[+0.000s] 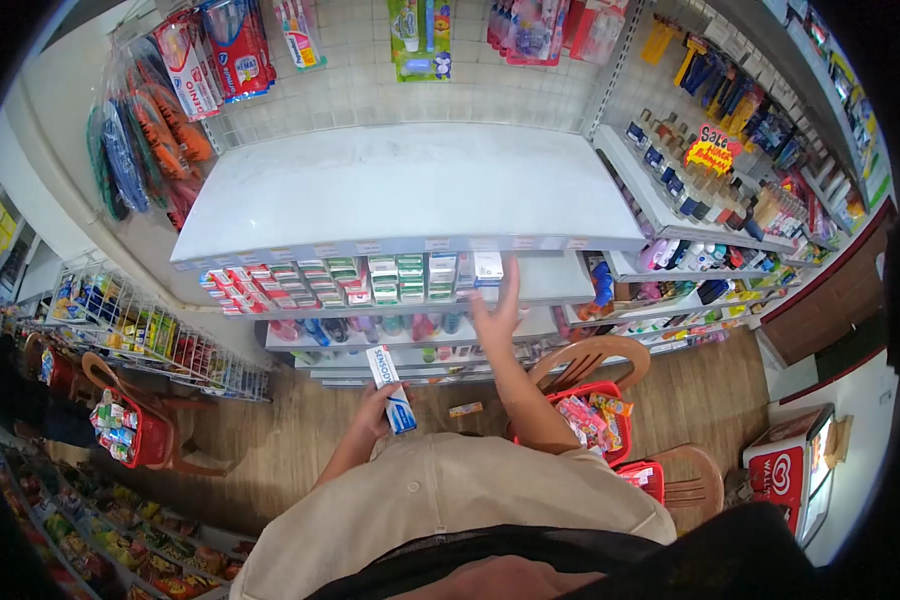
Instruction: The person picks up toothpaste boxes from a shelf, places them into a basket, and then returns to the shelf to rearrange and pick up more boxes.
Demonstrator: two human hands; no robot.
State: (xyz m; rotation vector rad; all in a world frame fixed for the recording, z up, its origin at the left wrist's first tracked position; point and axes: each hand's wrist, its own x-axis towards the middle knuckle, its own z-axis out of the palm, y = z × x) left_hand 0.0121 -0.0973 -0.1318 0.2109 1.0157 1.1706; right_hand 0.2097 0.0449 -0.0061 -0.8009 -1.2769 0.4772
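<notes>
My left hand [374,411] is closed round a white and blue toothpaste box [390,389], held upright in front of my body. My right hand [497,308] reaches to the shelf below the top one, its fingers apart beside a white box [488,266] at the right end of the row. Whether the fingertips touch that box is unclear, as they are slightly blurred. To the left on the same shelf stand stacked toothpaste boxes [383,279], mostly red, green and white. Above them is the wide white top shelf [400,190].
Red baskets with packets [590,415] rest on brown chairs [692,490] at my right. Another red basket [151,432] is at the left, near a person in dark clothes [45,400]. A small orange box [465,409] lies on the floor. Toothbrush packs [420,40] hang above.
</notes>
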